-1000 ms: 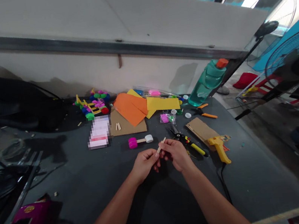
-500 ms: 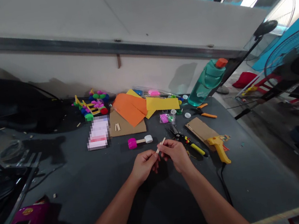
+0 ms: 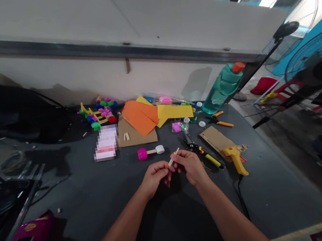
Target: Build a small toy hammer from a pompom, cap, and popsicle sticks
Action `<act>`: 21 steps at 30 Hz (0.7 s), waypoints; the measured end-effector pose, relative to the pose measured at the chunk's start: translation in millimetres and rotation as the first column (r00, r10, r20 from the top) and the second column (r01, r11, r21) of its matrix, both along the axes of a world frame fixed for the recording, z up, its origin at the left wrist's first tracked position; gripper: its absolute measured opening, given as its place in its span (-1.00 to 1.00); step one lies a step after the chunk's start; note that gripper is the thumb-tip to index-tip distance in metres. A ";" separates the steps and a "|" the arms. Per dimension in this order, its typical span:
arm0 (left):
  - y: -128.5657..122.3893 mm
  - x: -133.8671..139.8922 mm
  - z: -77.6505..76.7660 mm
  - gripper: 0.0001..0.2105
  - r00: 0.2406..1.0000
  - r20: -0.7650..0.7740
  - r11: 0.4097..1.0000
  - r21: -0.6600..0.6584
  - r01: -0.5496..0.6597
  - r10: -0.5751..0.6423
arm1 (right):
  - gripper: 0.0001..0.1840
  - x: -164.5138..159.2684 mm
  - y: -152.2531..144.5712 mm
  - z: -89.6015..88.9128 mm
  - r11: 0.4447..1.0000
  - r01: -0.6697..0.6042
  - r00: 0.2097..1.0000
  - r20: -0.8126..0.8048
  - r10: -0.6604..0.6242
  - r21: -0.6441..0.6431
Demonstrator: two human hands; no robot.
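Both my hands meet over the middle of the dark table (image 3: 268, 193), pinching a short pale wooden stick (image 3: 174, 155). My left hand (image 3: 154, 177) grips its lower end, and my right hand (image 3: 191, 165) holds it near the upper end, which pokes out above my fingers. Just beyond my hands lies a small axle (image 3: 150, 152) with a pink cap at one end and a white cap at the other.
To the right lie a yellow glue gun (image 3: 236, 159), black-and-yellow cutters (image 3: 202, 152), orange pliers (image 3: 222, 121) and a cardboard piece (image 3: 216, 139). Orange paper (image 3: 140, 116), yellow paper (image 3: 174, 111), coloured caps (image 3: 100, 112) and a green bottle (image 3: 222, 86) sit farther back. A fan (image 3: 318, 65) stands at right.
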State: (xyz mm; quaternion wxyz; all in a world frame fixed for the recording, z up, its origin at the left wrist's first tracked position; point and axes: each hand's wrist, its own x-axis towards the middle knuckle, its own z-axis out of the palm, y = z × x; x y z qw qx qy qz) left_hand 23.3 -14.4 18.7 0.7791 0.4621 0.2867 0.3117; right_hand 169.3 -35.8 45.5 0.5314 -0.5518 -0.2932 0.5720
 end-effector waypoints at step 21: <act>-2.7 5.3 2.1 -0.73 0.934 -0.312 0.937 0.343 -0.061 0.175 | -0.78 -0.3 -1.9 -1.0 0.997 -0.012 0.988 0.151 0.001 0.074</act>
